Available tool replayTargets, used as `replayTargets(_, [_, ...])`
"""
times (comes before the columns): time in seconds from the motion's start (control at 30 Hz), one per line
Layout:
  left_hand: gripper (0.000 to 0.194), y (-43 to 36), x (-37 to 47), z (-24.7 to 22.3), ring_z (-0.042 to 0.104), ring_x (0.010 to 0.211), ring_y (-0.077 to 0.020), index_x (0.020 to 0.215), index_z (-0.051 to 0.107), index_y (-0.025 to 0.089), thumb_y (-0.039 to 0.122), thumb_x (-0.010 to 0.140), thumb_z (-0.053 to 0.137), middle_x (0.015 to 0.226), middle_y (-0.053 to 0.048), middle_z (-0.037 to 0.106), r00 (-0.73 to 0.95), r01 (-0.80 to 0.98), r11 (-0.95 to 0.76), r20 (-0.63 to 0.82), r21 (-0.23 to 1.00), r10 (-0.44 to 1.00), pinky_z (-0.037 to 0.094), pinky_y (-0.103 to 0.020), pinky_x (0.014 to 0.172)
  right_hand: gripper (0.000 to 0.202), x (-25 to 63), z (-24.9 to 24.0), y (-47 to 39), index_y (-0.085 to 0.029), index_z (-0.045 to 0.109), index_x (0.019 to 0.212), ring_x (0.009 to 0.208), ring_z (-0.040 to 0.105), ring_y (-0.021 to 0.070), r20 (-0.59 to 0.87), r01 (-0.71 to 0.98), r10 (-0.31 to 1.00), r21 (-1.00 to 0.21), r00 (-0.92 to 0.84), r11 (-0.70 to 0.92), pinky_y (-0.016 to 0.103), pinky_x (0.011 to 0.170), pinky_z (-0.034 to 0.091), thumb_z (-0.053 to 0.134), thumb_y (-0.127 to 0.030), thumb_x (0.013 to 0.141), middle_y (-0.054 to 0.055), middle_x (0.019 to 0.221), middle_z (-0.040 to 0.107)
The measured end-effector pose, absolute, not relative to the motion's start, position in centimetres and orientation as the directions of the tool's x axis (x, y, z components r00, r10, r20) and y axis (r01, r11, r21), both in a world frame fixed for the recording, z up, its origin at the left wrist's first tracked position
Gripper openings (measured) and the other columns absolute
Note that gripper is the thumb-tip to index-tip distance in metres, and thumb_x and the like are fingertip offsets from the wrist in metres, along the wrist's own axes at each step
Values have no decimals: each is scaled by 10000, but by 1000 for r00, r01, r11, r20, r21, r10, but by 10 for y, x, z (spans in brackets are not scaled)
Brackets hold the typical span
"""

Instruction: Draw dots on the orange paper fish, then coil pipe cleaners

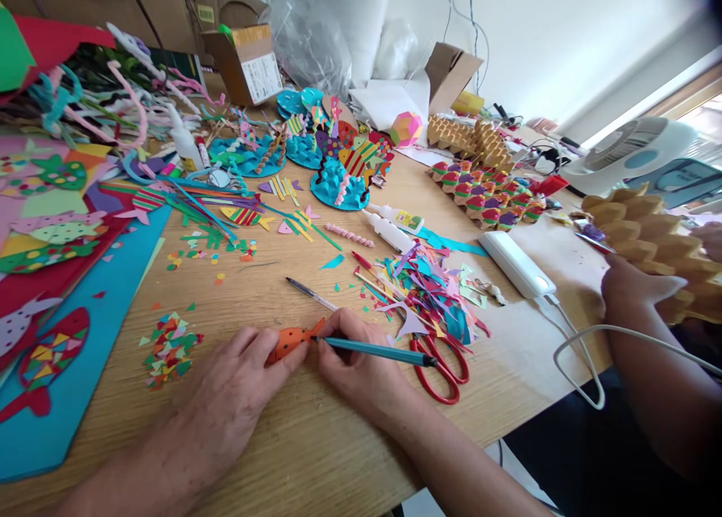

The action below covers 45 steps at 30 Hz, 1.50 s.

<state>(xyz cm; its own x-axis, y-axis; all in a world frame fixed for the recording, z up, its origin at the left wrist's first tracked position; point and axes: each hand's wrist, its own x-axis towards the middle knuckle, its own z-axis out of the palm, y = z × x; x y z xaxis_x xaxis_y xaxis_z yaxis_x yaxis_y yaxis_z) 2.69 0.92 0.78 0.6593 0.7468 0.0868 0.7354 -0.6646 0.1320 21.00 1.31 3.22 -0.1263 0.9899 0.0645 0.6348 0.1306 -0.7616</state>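
An orange paper fish [292,342] with dark dots lies at the near middle of the table, its tail pointing right. My left hand [248,370] is closed on the fish's left part, fingers over it and thumb along its lower edge. My right hand [358,359] grips a teal felt-tip pen [377,350], whose tip meets the fish near the tail. A ballpoint pen [310,294] lies just beyond the right hand. Red-handled scissors [443,370] rest to the right, partly under paper scraps [437,287].
Confetti bits [169,351] form a pile at left, beside blue card sheets [113,351] with paper fish. Glue bottles [389,231] and blue decorated plates [338,190] stand farther back. A white power bank [516,263] trails a cable. Another person's arm [648,351] holds an egg carton [648,238].
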Motion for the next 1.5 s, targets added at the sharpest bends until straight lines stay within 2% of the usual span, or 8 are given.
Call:
replayTargets(0.43, [594, 8, 28, 9, 490, 790, -230, 1262, 486, 319, 27, 749, 425, 939, -52, 551, 659, 745, -662, 56, 89, 750, 446, -369, 681, 95, 210, 31, 13, -184, 530, 696, 511, 490, 102, 62, 655, 990, -744, -127, 131, 197, 491, 353, 507, -93, 679, -18, 593, 577])
replayTargets(0.6, [583, 8, 29, 7, 490, 800, -232, 1258, 487, 319, 35, 750, 438, 969, -57, 552, 648, 753, -654, 95, 64, 756, 449, -371, 682, 100, 209, 32, 13, -171, 534, 691, 511, 483, 99, 69, 644, 988, -752, -136, 142, 197, 495, 348, 503, -77, 672, -11, 602, 576])
replayTargets(0.83, [577, 8, 27, 7, 492, 792, -228, 1252, 488, 308, 40, 744, 438, 942, -48, 549, 656, 741, -665, 110, 93, 746, 451, -366, 688, 81, 211, 33, 13, -181, 514, 683, 490, 444, 89, 75, 601, 990, -788, -120, 132, 187, 465, 327, 496, -102, 685, -31, 572, 528])
replayTargets(0.97, [653, 8, 24, 3, 504, 803, -216, 1306, 418, 328, 13, 735, 396, 967, -43, 556, 682, 705, -701, 169, 106, 712, 453, -332, 685, 67, 213, 35, 12, -187, 490, 682, 467, 410, 76, 116, 513, 989, -846, -88, 145, 173, 437, 307, 490, -122, 700, -51, 555, 482])
replayTargets(1.1, [664, 7, 20, 0, 510, 850, -231, 1313, 403, 350, 10, 745, 354, 1005, -53, 554, 650, 728, -677, 206, 108, 732, 455, -338, 698, 109, 213, 36, 11, -191, 483, 659, 462, 413, 75, 98, 523, 988, -840, -120, 147, 176, 460, 330, 487, -82, 669, -60, 534, 478])
replayTargets(1.33, [648, 9, 10, 6, 535, 850, -220, 1286, 444, 341, 28, 725, 356, 1028, -42, 579, 714, 670, -731, 154, 130, 683, 481, -317, 694, 113, 212, 32, 10, -192, 495, 668, 500, 446, 89, 143, 563, 975, -798, -170, 215, 197, 517, 370, 491, -79, 657, -43, 571, 514])
replayTargets(1.5, [640, 8, 11, 10, 547, 862, -240, 1290, 447, 328, 29, 736, 332, 1034, -57, 584, 717, 671, -730, 136, 130, 683, 492, -345, 683, 111, 212, 31, 10, -188, 498, 671, 497, 442, 86, 116, 563, 975, -801, -187, 203, 197, 519, 372, 493, -78, 661, -37, 586, 525])
